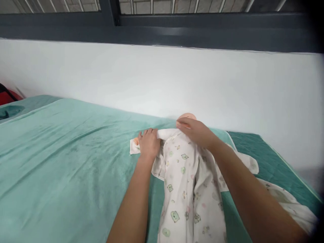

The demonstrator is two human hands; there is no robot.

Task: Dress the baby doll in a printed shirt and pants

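Observation:
A white baby romper (182, 182) with a print of small green animals lies spread out, its legs towards me. At its neck end shows a pale pink, rounded doll-like head (187, 116), mostly behind my right hand. My left hand (150, 143) is closed over the sleeve on the left; beyond it a small doll-like hand (136, 141) shows at the white cuff. My right hand (193, 130) is at the collar against the head, fingers together and bent. What lies under those fingertips is hidden. My right forearm crosses over the other sleeve (249, 163).
A light green blanket (71, 162) covers the bed, over a darker green quilted cover (260, 152) on the right. Another printed white cloth (291, 200) lies at the lower right. Behind stands a white wall (126, 74) beneath a dark window frame (189, 35). Something red (6, 98) is at far left.

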